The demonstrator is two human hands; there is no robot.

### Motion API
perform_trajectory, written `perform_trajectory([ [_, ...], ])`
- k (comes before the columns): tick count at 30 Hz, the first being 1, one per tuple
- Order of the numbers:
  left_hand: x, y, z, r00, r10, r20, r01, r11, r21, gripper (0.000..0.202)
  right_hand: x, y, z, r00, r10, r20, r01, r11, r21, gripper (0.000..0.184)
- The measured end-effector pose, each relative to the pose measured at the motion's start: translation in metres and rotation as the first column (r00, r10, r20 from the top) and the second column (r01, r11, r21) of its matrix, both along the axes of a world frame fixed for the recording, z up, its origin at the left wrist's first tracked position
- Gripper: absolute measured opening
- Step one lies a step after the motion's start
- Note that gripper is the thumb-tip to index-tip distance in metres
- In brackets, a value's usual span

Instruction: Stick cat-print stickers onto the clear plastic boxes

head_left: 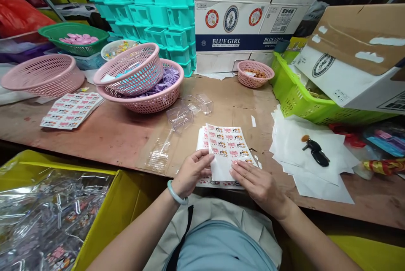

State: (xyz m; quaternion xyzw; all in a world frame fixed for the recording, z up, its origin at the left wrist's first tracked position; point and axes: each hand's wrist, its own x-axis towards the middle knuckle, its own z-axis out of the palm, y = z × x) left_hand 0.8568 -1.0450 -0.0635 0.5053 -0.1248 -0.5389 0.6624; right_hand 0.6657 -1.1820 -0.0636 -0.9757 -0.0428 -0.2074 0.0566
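Note:
A sheet of cat stickers (228,136) lies on a small stack of similar sheets at the table's front edge. Its lower rows are bare white backing. My left hand (194,169) pinches the sheet's left edge between thumb and fingers, lifting it slightly off the stack. Across the lower right of the sheet, my right hand (255,180) rests with its fingers stretched out, the fingertips touching the backing beside the lowest stickers. Whether a sticker is under those fingertips, I cannot tell. Just beyond the stack lie clear plastic cases (180,118).
Another sticker stack (71,110) lies left, near pink baskets (142,104). White papers (284,136) with black keys (318,153) are at right, by a green basket (303,102). A yellow bin (104,220) of clear cases stands front left. Cartons (234,58) and turquoise crates (177,39) line the back.

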Motion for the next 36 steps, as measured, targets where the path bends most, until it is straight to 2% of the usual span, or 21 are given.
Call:
perform_trajectory([
  [3,-0.001,-0.003,-0.003,0.994,0.057,0.096,-0.060,0.998,0.031,0.032,0.006,0.004,0.008,0.997,0.011,-0.078,0.005,0.980,0.200,0.037],
  [5,-0.004,-0.004,-0.002,0.987,0.079,0.143,-0.085,0.996,0.033,0.029,0.018,0.010,0.016,0.997,-0.052,-0.049,0.067,0.917,0.393,0.044],
  [7,-0.007,-0.003,0.002,0.984,0.074,0.162,-0.079,0.997,0.025,0.026,0.034,0.017,0.021,0.988,-0.151,0.025,0.116,0.844,0.524,0.043],
  [9,-0.009,-0.001,0.005,0.987,0.054,0.153,-0.056,0.998,0.011,0.024,0.051,0.022,0.020,0.979,-0.185,0.084,0.105,0.815,0.570,0.035],
  [11,-0.008,0.002,0.007,0.989,0.027,0.147,-0.027,1.000,-0.003,0.023,0.064,0.025,0.014,0.981,-0.168,0.098,0.078,0.803,0.591,0.032],
  [14,-0.005,0.005,0.008,0.982,-0.017,0.188,0.022,0.999,-0.027,0.023,0.072,0.029,0.001,0.975,-0.201,0.096,0.092,0.754,0.651,0.030],
  [18,-0.001,0.004,0.007,0.953,-0.074,0.294,0.097,0.993,-0.063,0.024,0.073,0.032,-0.007,0.953,-0.292,0.083,0.124,0.624,0.771,0.027],
  [20,-0.001,0.002,0.005,0.946,-0.065,0.318,0.093,0.993,-0.073,0.025,0.074,0.033,-0.008,0.942,-0.329,0.067,0.134,0.551,0.824,0.025],
  [22,-0.003,0.001,0.002,0.942,-0.044,0.332,0.068,0.996,-0.060,0.025,0.076,0.036,-0.007,0.931,-0.365,0.032,0.151,0.462,0.874,0.021],
  [24,-0.004,0.001,0.001,0.939,-0.038,0.341,0.055,0.998,-0.040,0.025,0.078,0.039,-0.006,0.921,-0.388,-0.035,0.172,0.325,0.930,0.018],
  [28,-0.005,0.002,0.001,0.953,-0.036,0.300,0.044,0.999,-0.020,0.027,0.083,0.040,-0.005,0.892,-0.413,-0.184,0.180,-0.048,0.982,0.017],
  [30,-0.005,0.004,0.001,0.966,-0.024,0.256,0.022,1.000,0.010,0.029,0.084,0.032,-0.006,0.863,-0.459,-0.211,0.103,-0.249,0.963,0.017],
  [32,-0.005,0.009,-0.002,0.971,-0.014,0.238,0.002,0.999,0.052,0.030,0.085,0.018,-0.008,0.828,-0.520,-0.208,-0.030,-0.411,0.911,0.019],
  [33,-0.006,0.013,-0.003,0.966,-0.006,0.257,-0.013,0.997,0.072,0.030,0.085,0.010,-0.008,0.807,-0.556,-0.200,-0.100,-0.462,0.881,0.020],
  [34,-0.007,0.017,-0.003,0.950,0.026,0.312,-0.054,0.995,0.080,0.031,0.084,0.002,-0.008,0.779,-0.599,-0.186,-0.164,-0.481,0.861,0.020],
  [35,-0.008,0.021,-0.003,0.911,0.083,0.404,-0.121,0.990,0.070,0.033,0.083,-0.004,-0.006,0.743,-0.650,-0.160,-0.219,-0.462,0.859,0.020],
  [36,-0.010,0.025,-0.001,0.839,0.159,0.521,-0.209,0.977,0.038,0.036,0.082,-0.008,-0.004,0.697,-0.708,-0.116,-0.259,-0.400,0.879,0.019],
])
